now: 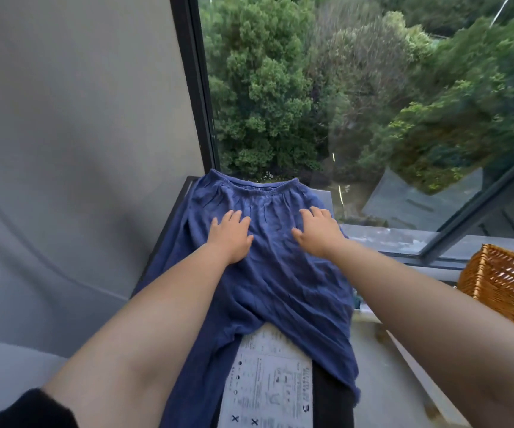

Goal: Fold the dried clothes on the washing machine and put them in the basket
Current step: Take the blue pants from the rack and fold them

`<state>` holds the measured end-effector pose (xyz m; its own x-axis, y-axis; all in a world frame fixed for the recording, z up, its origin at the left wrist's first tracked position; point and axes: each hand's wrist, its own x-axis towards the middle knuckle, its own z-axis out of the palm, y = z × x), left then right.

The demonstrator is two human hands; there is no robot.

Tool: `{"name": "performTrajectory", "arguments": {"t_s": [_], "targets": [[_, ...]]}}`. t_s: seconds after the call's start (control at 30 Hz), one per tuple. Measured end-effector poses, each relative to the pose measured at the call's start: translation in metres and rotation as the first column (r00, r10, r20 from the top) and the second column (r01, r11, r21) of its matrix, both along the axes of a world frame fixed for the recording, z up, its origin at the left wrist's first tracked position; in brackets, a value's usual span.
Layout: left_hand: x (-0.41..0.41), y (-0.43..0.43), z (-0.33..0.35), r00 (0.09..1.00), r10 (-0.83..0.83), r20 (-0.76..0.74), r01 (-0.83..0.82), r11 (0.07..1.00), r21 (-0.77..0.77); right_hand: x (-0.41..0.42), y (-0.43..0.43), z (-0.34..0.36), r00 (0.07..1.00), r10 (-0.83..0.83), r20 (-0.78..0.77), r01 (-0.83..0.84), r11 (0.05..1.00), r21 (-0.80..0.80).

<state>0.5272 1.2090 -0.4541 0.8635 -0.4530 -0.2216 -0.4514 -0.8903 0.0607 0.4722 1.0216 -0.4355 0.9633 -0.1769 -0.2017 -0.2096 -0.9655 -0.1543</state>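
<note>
A pair of blue trousers [268, 273] lies spread flat on the top of the washing machine [268, 387], with the elastic waistband at the far end by the window. The two legs hang toward me over the front. My left hand [231, 237] rests palm down on the left of the upper part, fingers apart. My right hand [319, 231] presses flat on the right of it, fingers apart too. Neither hand grips the cloth. The wicker basket [502, 282] stands at the right, below the window, apart from both hands.
A grey wall [79, 134] rises close on the left. A large window [357, 94] with a dark frame stands just behind the machine, trees outside. A white label sheet with print covers the machine's top near me. A grey window sill runs to the right.
</note>
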Motion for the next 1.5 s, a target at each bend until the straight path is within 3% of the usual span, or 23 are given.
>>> {"name": "performTrajectory", "arguments": {"t_s": [0.17,0.33,0.63,0.7,0.77,0.87,0.93,1.07,1.27,1.37,1.43,1.5], "targets": [[-0.047,-0.046,0.004,0.993,0.116,0.027,-0.117,0.993,0.015,-0.022,-0.048,0.002,0.994,0.110,0.001,-0.110,0.994,0.005],[-0.097,-0.098,0.000,0.936,0.353,-0.016,-0.352,0.936,0.013,-0.048,-0.104,-0.004,0.969,0.247,-0.030,-0.246,0.969,0.035],[-0.142,-0.152,-0.007,0.857,0.511,-0.066,-0.512,0.859,-0.002,-0.061,-0.155,-0.023,0.834,0.548,-0.064,-0.551,0.834,-0.032],[-0.143,-0.153,-0.017,0.818,0.548,-0.174,-0.558,0.830,-0.011,-0.053,-0.154,-0.024,0.774,0.628,-0.078,-0.633,0.767,-0.101],[-0.145,-0.152,-0.027,0.782,0.563,-0.269,-0.583,0.812,0.005,-0.044,-0.153,-0.025,0.672,0.732,-0.115,-0.736,0.641,-0.218],[-0.151,-0.148,-0.043,0.822,0.537,-0.191,-0.541,0.840,0.036,-0.029,-0.145,-0.025,0.442,0.865,-0.239,-0.851,0.320,-0.416],[-0.153,-0.147,-0.050,0.843,0.522,-0.126,-0.522,0.852,0.034,-0.020,-0.140,-0.026,0.343,0.888,-0.306,-0.859,0.164,-0.485],[-0.148,-0.144,-0.050,0.845,0.523,-0.114,-0.523,0.852,0.032,0.000,-0.136,-0.028,0.240,0.906,-0.348,-0.855,0.028,-0.518],[-0.140,-0.151,-0.043,0.801,0.570,-0.187,-0.581,0.814,-0.009,0.023,-0.142,-0.031,0.130,0.945,-0.300,-0.909,-0.007,-0.417],[-0.144,-0.163,-0.044,0.750,0.654,-0.097,-0.660,0.749,-0.052,0.031,-0.140,-0.032,0.085,0.959,-0.272,-0.925,-0.026,-0.378],[-0.149,-0.177,-0.045,0.715,0.689,0.121,-0.668,0.724,-0.174,0.039,-0.139,-0.031,0.046,0.960,-0.275,-0.936,-0.055,-0.348],[-0.152,-0.195,-0.050,0.686,0.621,0.378,-0.540,0.783,-0.307,0.047,-0.137,-0.029,0.011,0.964,-0.264,-0.942,-0.078,-0.325]]}}
